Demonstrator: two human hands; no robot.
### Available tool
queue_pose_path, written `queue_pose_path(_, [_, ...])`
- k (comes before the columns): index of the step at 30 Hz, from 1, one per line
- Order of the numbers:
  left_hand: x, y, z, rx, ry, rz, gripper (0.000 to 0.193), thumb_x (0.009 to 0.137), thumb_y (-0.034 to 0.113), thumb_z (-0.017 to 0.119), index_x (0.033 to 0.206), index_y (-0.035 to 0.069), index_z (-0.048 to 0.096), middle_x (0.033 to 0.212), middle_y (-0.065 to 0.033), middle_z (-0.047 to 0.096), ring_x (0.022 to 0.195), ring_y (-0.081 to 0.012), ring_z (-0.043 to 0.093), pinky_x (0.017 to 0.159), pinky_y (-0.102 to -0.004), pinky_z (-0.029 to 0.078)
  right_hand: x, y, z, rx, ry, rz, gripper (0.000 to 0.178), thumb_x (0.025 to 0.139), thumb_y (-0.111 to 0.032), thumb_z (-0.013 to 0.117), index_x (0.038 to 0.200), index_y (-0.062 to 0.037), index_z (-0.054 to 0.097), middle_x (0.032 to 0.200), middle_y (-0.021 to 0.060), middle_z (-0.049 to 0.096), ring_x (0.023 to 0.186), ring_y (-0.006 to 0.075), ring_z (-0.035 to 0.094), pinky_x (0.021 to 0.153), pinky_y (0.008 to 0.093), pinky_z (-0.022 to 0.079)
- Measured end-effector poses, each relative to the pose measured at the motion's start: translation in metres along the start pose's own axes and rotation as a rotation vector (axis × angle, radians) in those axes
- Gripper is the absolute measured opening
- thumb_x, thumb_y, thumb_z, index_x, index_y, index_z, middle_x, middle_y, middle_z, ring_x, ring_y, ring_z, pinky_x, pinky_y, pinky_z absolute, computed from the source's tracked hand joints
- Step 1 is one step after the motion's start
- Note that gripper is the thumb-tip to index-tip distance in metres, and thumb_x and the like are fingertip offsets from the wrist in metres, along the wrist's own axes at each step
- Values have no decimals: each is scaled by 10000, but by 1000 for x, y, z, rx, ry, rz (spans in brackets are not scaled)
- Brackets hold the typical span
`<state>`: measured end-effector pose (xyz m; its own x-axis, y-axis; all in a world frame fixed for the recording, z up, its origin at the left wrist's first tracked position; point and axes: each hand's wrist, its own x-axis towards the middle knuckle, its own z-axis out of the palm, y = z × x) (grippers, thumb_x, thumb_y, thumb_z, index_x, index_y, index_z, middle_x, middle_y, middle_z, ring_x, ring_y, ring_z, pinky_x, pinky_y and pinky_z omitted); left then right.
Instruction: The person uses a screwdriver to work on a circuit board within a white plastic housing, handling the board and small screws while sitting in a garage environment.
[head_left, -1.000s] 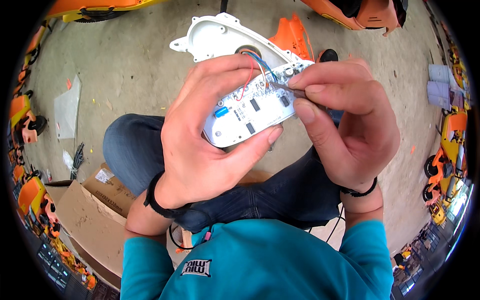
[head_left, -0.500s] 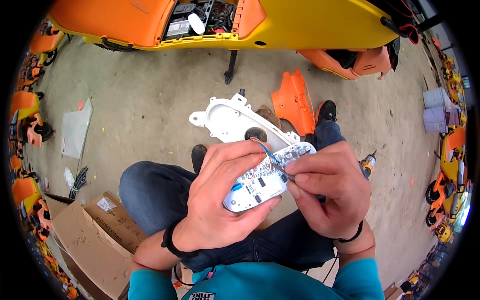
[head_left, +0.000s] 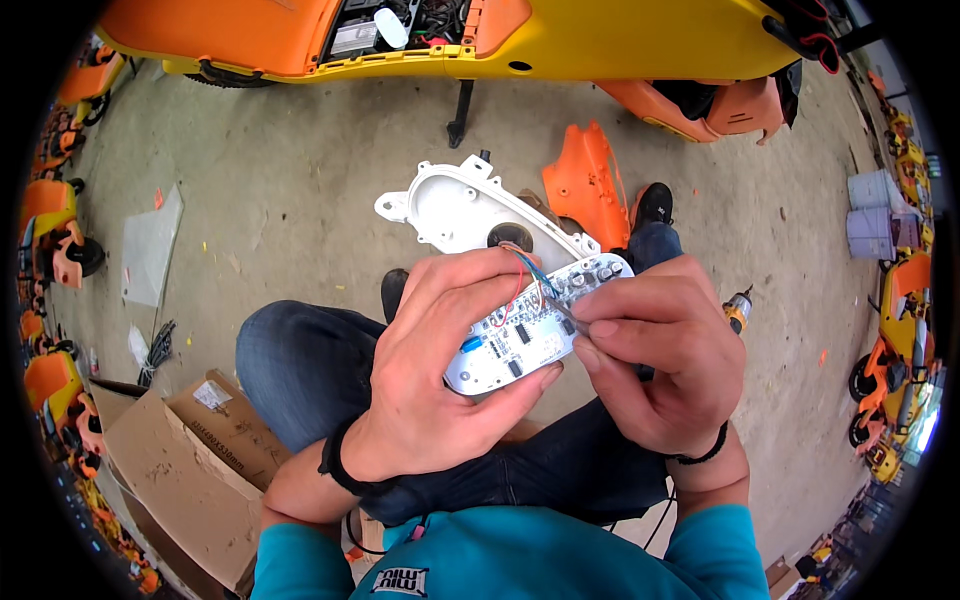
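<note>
My left hand (head_left: 430, 370) grips a white circuit board (head_left: 545, 340) by its left end, thumb along the near edge and fingers over the far edge. Small chips and round parts dot the board's upper face. Thin red, white and blue wires (head_left: 530, 272) run from beneath my left fingers down onto its middle. Over the right part of the board, my right hand (head_left: 670, 360) is closed in a pinch, its fingertips close to the wire ends. A thin, greyish pointed thing shows at those fingertips; its kind is hard to make out.
A white plastic housing (head_left: 450, 205) lies on the floor beyond my hands, beside an orange panel (head_left: 590, 190). A yellow-and-orange scooter (head_left: 620, 40) stands ahead with its compartment uncovered. A cordless drill (head_left: 738, 310) lies to the right, a cardboard box (head_left: 170, 470) to the left.
The housing, panel and scooter sit slightly higher in the picture, as the view has shifted. Both hands keep nearly the same hold on the board and at the wires.
</note>
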<state>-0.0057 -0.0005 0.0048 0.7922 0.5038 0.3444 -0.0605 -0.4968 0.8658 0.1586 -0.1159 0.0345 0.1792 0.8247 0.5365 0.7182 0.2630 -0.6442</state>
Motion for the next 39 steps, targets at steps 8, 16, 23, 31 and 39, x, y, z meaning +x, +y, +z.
queue_pose_path(8, [-1,-1,1,4,-6,-2,568,642,10,751,1160,-38,522,1194,-219,543,1084,-304,566,900,-379,469,-2,2,-4,142,48,101,237,713,29,732,889,-40,589,909,119,664,768,225,625,686,305,466])
queue_pose_path(16, [2,0,5,109,43,53,542,593,-8,775,1090,-47,561,1143,-198,579,1036,-314,580,865,-368,476,-4,0,-2,131,97,110,269,699,58,723,907,-35,580,923,122,658,743,220,598,671,300,460])
queue_pose_path(23, [2,-3,11,193,122,133,530,542,-24,787,1030,-56,585,1088,-188,614,974,-321,584,819,-372,473,-5,-5,0,58,62,109,291,683,62,734,904,-39,572,924,125,655,734,220,587,648,300,466])
queue_pose_path(31, [3,0,12,288,135,172,519,534,-30,789,1011,-59,587,1103,-181,616,932,-318,581,799,-373,467,-1,-7,-3,58,60,147,277,712,63,707,906,-36,537,909,140,649,738,221,580,669,309,461])
queue_pose_path(39, [3,4,10,326,139,232,489,545,-25,791,989,-74,590,1081,-186,625,933,-321,589,793,-355,472,-4,-8,-6,240,189,290,182,844,6,616,947,-31,470,969,177,612,819,220,591,738,320,456])
